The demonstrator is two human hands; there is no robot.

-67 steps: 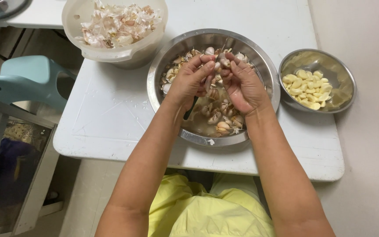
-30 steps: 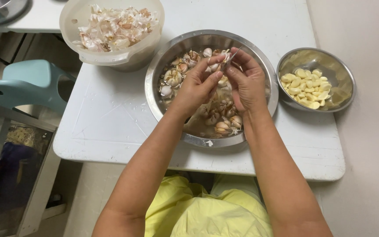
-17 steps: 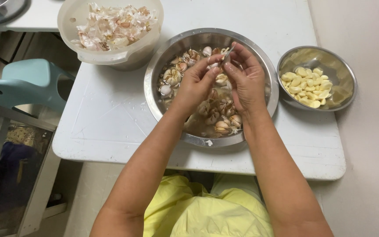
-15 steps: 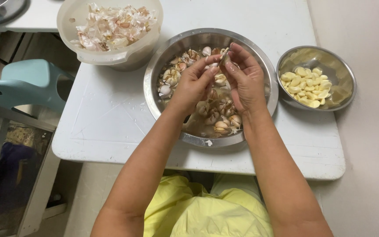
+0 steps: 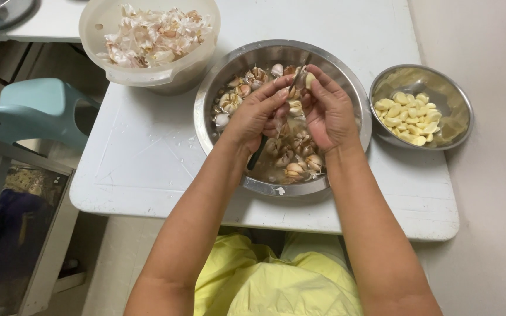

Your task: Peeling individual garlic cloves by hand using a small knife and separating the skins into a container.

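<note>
Garlic clove [image 5: 306, 79], pale, partly skinned, pinched in right hand [image 5: 327, 114] fingers above large steel bowl [image 5: 346, 88], left hand [image 5: 257, 114] closed round dark-handled knife [image 5: 259, 153], blade tip at clove

No packages, labels, signs or screens show anywhere in view.
</note>
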